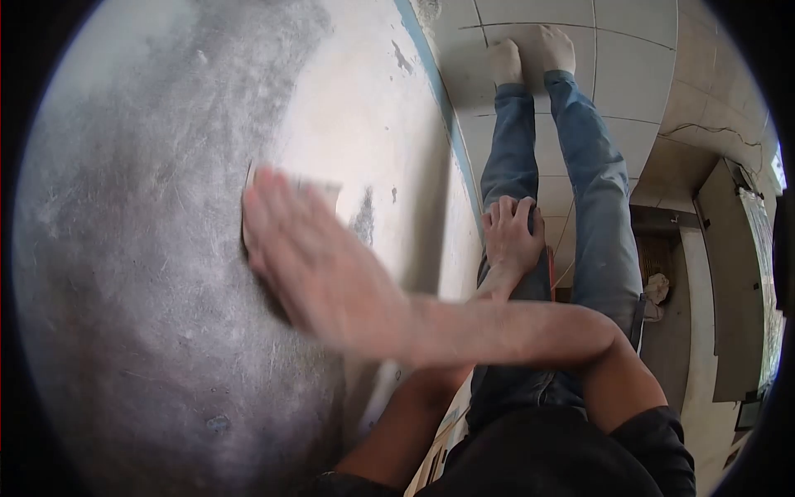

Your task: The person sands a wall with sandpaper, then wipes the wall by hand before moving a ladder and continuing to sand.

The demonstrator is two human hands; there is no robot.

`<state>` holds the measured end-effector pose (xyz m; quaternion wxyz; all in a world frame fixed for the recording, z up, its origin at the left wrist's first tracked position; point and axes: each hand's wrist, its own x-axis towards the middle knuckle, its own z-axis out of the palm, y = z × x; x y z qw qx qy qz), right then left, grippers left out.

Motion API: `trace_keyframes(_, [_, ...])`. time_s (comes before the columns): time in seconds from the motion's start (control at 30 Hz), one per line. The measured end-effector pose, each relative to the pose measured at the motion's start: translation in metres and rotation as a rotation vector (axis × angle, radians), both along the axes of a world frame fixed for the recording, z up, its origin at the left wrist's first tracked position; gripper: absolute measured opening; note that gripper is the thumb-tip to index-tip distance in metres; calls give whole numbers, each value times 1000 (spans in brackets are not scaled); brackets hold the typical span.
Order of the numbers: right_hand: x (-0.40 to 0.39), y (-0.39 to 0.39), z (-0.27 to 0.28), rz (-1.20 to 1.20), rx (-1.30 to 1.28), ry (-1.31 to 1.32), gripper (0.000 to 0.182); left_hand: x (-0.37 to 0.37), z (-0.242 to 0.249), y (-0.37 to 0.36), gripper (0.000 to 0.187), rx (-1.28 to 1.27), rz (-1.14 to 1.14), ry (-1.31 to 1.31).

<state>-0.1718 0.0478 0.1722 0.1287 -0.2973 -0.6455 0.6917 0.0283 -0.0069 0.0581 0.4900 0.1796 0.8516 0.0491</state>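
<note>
My right hand (310,257) reaches across to the wall (166,290), its fingers straight and close together, slightly smeared by motion. Under its palm and fingers it holds a small piece of sandpaper (329,192) against the surface; only the paper's edges show. The wall there is dark grey and scuffed, with a pale whitish area beside it. My left hand (513,236) rests on my left knee, fingers apart and bent over the jeans (592,182). Its forearm passes beneath the right one.
A blue strip (443,91) runs along the wall's edge by the tiled floor (633,74). My bare feet (530,56) stand on the tiles. On the right are a thin cable (712,128), a dark panel (729,282) and a crumpled light cloth (657,288).
</note>
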Motion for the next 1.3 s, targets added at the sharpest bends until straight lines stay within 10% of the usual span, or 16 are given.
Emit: trace_keyframes(1.3, [47, -26, -36, 148, -54, 26, 51, -3, 2, -1, 27, 7, 25, -7])
